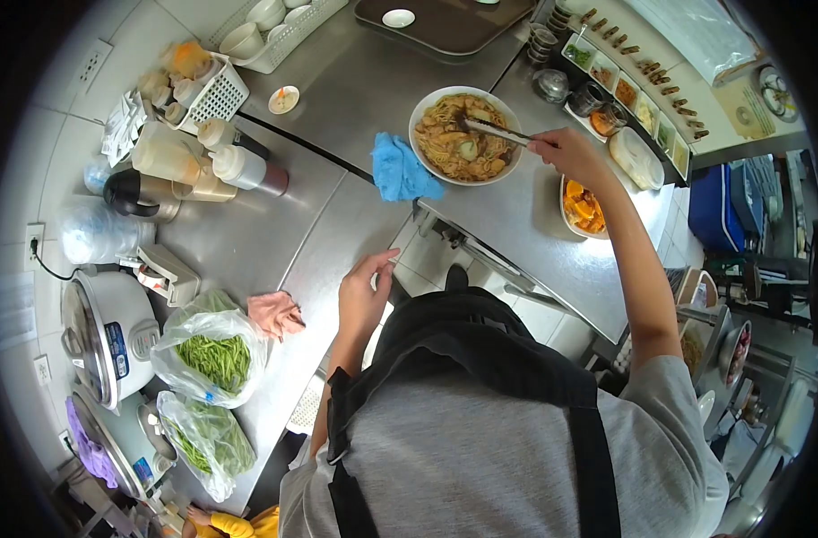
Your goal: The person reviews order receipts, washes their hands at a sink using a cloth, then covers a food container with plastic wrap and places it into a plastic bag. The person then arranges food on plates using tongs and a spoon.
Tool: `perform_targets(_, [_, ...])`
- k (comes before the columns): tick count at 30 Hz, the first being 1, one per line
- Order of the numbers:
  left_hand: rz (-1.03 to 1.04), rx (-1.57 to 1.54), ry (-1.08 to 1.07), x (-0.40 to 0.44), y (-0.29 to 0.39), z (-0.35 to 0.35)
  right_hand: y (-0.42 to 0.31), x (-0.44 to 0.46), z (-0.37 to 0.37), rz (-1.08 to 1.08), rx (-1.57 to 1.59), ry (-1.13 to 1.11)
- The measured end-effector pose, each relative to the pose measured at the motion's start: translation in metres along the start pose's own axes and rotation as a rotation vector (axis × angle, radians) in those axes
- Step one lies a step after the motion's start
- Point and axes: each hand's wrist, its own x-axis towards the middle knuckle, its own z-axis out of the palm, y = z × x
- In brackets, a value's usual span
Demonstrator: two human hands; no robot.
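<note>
A person (489,439) in a grey shirt and dark straps works at a stainless-steel table (274,224) that runs along the left and across the far side of a tiled kitchen. At near left, another person's yellow sleeve (247,524) shows beside the metal; light floor tiles lie below the table's front edge, and a white-tiled wall (19,179) rises on the left. The left hand (364,285) hangs near that edge, loosely curled, nothing visible in its grasp, well apart from the right hand (563,154), which is clamped on a metal utensil (498,133). Among the containers, two clear plastic bags (225,448) of green vegetables sit at near left beside a white rice cooker (126,332) and a pink cloth (275,314). Beyond stands a squeeze bottle (250,169) of dark liquid. On the right, a bowl (590,235) of orange chunks sits next to the right forearm. Farther off, the utensil's dark end rests in a large white bowl (470,182) of noodles in brown sauce, a blue cloth (398,168) just beside it. At far right, a row of trays (646,115) carries chopped toppings; at far left, a white basket (306,40) holds stacked bowls, near a brown tray (454,34) bearing a small white dish (398,18).
</note>
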Motion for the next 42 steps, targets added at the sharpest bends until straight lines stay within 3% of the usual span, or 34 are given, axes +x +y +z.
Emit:
perform_targets(9, [0.025, 0.016, -0.012, 0.002, 0.004, -0.002, -0.003, -0.034, -0.026, -0.115, -0.22, 0.067])
perform_targets(12, [0.027, 0.021, -0.021, 0.0, 0.001, -0.002, 0.004, -0.033, 0.004, -0.264, -0.303, 0.094])
perform_targets(16, [0.017, 0.025, -0.056, 0.002, 0.002, 0.001, 0.0, -0.025, 0.024, -0.253, -0.285, 0.15])
perform_targets(22, [0.043, 0.059, -0.047, 0.009, 0.007, -0.002, -0.028, -0.058, -0.032, -0.128, -0.453, 0.066])
perform_targets(29, [0.012, 0.037, -0.087, 0.005, 0.011, 0.006, -0.037, -0.057, 0.027, -0.424, -0.492, 0.076])
perform_targets(35, [0.025, 0.036, -0.073, 0.003, 0.019, 0.007, -0.051, -0.049, 0.034, -0.423, -0.542, 0.122])
perform_targets(42, [0.009, 0.053, -0.061, -0.001, 0.016, 0.004, -0.052, -0.023, 0.028, -0.572, -0.597, 0.129])
